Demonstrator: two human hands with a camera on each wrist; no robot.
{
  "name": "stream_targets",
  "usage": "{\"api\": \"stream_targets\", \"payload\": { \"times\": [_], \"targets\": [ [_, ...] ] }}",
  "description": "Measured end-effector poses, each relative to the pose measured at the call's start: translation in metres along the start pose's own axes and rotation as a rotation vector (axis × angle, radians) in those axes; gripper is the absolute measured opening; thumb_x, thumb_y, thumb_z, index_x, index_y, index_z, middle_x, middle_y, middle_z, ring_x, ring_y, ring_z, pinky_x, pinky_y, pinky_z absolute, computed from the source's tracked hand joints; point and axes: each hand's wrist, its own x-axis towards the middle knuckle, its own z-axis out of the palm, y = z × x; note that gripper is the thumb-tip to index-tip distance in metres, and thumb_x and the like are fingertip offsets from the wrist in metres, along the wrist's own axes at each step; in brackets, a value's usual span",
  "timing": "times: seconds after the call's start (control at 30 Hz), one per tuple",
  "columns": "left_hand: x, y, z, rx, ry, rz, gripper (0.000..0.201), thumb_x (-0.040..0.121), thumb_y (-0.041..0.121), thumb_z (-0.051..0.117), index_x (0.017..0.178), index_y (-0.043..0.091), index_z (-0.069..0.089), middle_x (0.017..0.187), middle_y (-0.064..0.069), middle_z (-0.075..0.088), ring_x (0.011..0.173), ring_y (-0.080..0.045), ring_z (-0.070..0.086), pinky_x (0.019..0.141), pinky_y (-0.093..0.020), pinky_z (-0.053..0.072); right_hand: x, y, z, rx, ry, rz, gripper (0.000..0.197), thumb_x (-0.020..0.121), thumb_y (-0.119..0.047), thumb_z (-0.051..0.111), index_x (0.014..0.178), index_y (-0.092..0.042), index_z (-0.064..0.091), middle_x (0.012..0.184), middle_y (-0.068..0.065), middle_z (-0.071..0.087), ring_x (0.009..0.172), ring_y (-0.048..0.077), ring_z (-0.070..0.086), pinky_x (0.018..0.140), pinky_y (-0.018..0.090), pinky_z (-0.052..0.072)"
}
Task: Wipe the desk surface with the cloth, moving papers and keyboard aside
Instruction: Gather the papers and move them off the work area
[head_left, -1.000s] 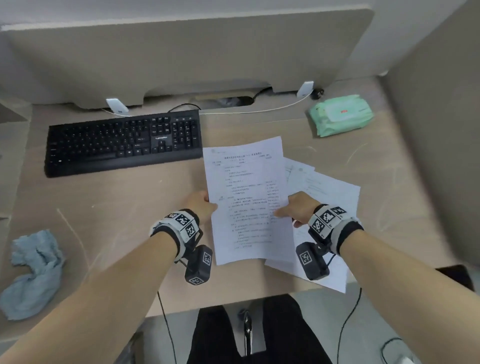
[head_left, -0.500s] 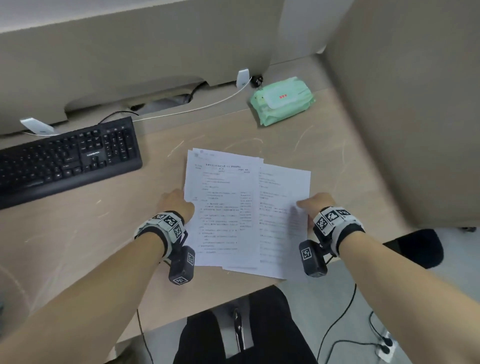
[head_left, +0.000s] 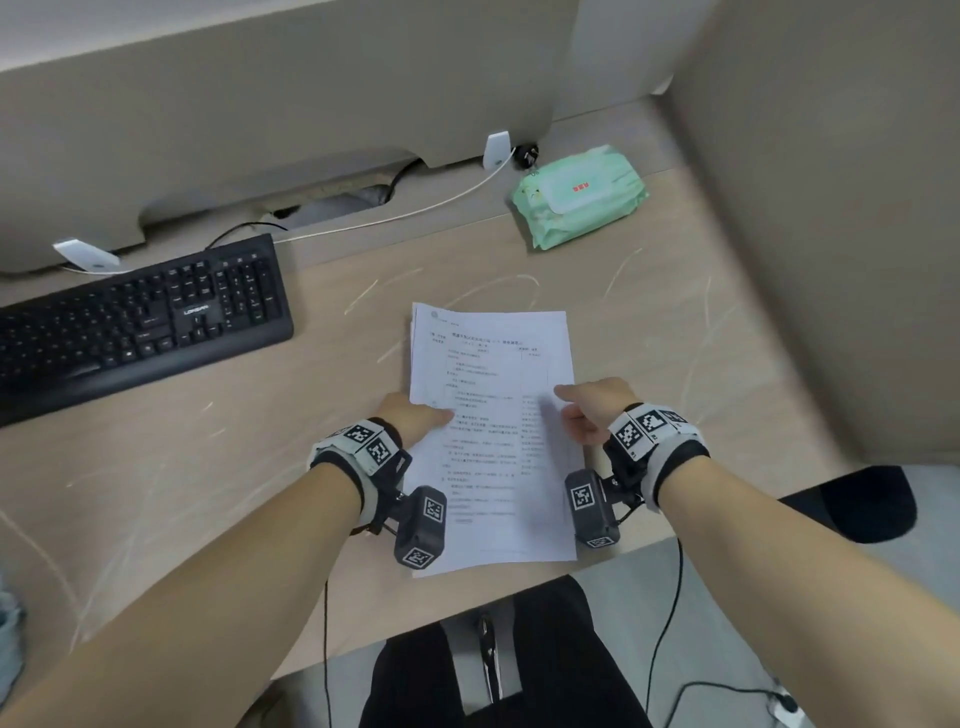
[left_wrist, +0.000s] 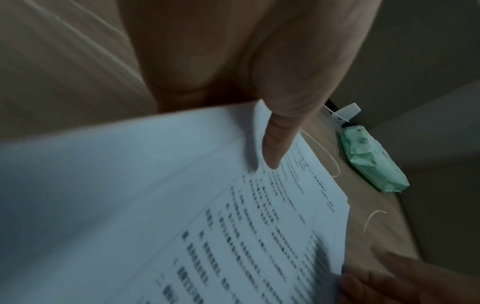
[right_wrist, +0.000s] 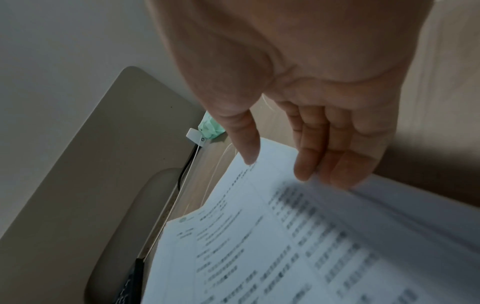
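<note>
A stack of white printed paper sheets (head_left: 493, 431) is held at the near edge of the scratched pale wooden desk (head_left: 649, 332), its near end just past that edge; the left hand (head_left: 413, 418) is set on the stack's left edge, thumb on top, the fingers hidden beneath the sheets in the left wrist view, so a pinch is seen; the right hand (head_left: 592, 408) is set on the right edge, thumb on the top sheet and fingers (right_wrist: 335, 158) curled at the edge, gripping it. A crumpled light blue cloth (head_left: 8, 639) is glimpsed at the far left edge of the head view, well apart from both hands; a black plastic keyboard (head_left: 140, 322) lies farther back on the left; a mint green pack of wet wipes (head_left: 579, 195) lies at the back right, near a white cable (head_left: 395, 218) and the beige partition (head_left: 260, 104).
</note>
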Motion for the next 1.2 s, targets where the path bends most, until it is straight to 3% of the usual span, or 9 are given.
{"api": "stream_targets", "payload": {
  "times": [0.1,0.3,0.5,0.57,0.67,0.8,0.9,1.07,1.2],
  "targets": [
    [-0.001,-0.001,0.006,0.075,-0.019,0.022,0.037,0.085,0.012,0.072,0.120,0.003,0.064,0.120,-0.012,0.068,0.103,-0.031,0.066,0.092,-0.042,0.054,0.001,0.000,0.008,-0.013,-0.060,0.011,0.024,0.084,-0.021,0.074,0.081,-0.001,0.061,0.070,0.013,0.060,0.056,0.026,0.052,0.063,0.035,0.051],
    [-0.015,0.007,0.003,0.124,0.078,0.069,0.034,0.084,-0.003,0.063,0.118,-0.002,0.061,0.114,-0.017,0.066,0.106,-0.036,0.062,0.090,-0.042,0.053,-0.004,-0.002,0.000,-0.174,0.025,-0.158,0.023,0.086,-0.020,0.070,0.078,-0.004,0.055,0.071,0.015,0.057,0.050,0.024,0.050,0.051,0.029,0.046],
    [-0.054,0.032,-0.017,-0.037,0.212,0.249,0.028,0.076,-0.014,0.049,0.095,0.002,0.061,0.079,-0.008,0.063,0.078,-0.026,0.061,0.065,-0.030,0.050,-0.025,-0.022,-0.010,-0.038,-0.119,-0.252,0.034,0.083,-0.007,0.069,0.116,-0.008,0.062,0.111,0.004,0.067,0.085,0.011,0.058,0.065,0.027,0.044],
    [-0.068,0.044,-0.026,-0.097,0.224,0.294,0.031,0.075,-0.014,0.050,0.100,-0.001,0.063,0.082,-0.009,0.065,0.078,-0.024,0.061,0.063,-0.027,0.050,-0.043,-0.035,-0.006,0.053,-0.178,-0.312,0.031,0.086,0.003,0.064,0.113,-0.011,0.062,0.110,0.001,0.067,0.087,0.007,0.058,0.066,0.025,0.042],
    [-0.090,0.063,-0.043,-0.124,0.281,0.387,0.028,0.075,-0.012,0.051,0.100,-0.004,0.061,0.080,-0.010,0.061,0.072,-0.021,0.056,0.055,-0.021,0.046,-0.068,-0.058,0.004,0.170,-0.178,-0.429,0.029,0.084,0.010,0.060,0.099,-0.015,0.067,0.107,0.006,0.069,0.095,0.020,0.063,0.078,0.031,0.047],
    [-0.113,0.083,-0.071,-0.221,0.327,0.515,0.025,0.075,-0.012,0.054,0.086,0.009,0.061,0.085,-0.007,0.066,0.081,-0.023,0.061,0.076,-0.038,0.053,-0.094,-0.090,0.009,0.252,-0.129,-0.656,0.032,0.076,0.010,0.062,0.094,-0.016,0.070,0.107,0.008,0.073,0.102,0.027,0.066,0.089,0.039,0.051],
    [-0.123,0.085,-0.081,-0.247,0.287,0.639,0.033,0.075,-0.018,0.056,0.086,0.011,0.067,0.092,-0.008,0.069,0.084,-0.019,0.063,0.079,-0.034,0.053,-0.106,-0.103,0.010,0.239,-0.122,-0.792,0.034,0.077,0.013,0.060,0.091,-0.015,0.071,0.095,0.002,0.073,0.089,0.016,0.067,0.082,0.029,0.053],
    [-0.099,0.058,-0.075,-0.140,0.308,0.535,0.031,0.077,-0.011,0.063,0.095,0.014,0.067,0.102,-0.012,0.068,0.098,-0.025,0.063,0.093,-0.038,0.050,-0.093,-0.083,0.021,0.089,-0.041,-0.742,0.028,0.078,0.008,0.061,0.087,-0.017,0.072,0.093,0.002,0.072,0.090,0.019,0.065,0.086,0.035,0.050],
    [-0.089,0.050,-0.069,-0.088,0.311,0.473,0.020,0.079,-0.010,0.062,0.088,0.007,0.067,0.089,-0.010,0.061,0.086,-0.020,0.055,0.080,-0.034,0.044,-0.085,-0.069,0.028,0.069,-0.029,-0.722,0.025,0.074,0.004,0.057,0.085,-0.015,0.071,0.081,0.001,0.067,0.078,0.017,0.058,0.070,0.029,0.046]
  ]
}}
